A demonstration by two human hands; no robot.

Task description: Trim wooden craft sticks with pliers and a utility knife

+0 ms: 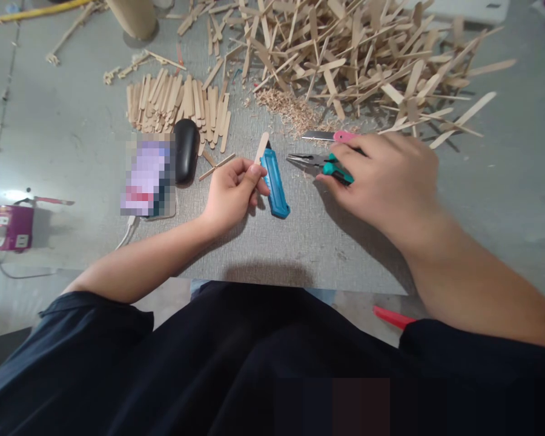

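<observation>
My left hand (236,191) pinches a wooden craft stick (262,145) between thumb and fingers, its rounded tip pointing away from me. Just right of those fingers lies a blue utility knife (276,184) on the grey table. Thumb and fingers of my right hand (381,172) close around the green-and-black handles of long-nose pliers (329,168); the jaws point left, slightly parted. Beyond the pliers a pink-handled blade (343,136) lies partly covered by my right hand. Two small stick pieces (215,166) lie crossed behind my left hand.
A large heap of craft sticks (327,54) spreads across the back right, with wood shavings (290,109) before it. Shorter sticks (163,100) lie at back left. A black case (186,151) and a blurred phone (148,172) with a cable sit left. A beige cylinder (134,18) stands behind.
</observation>
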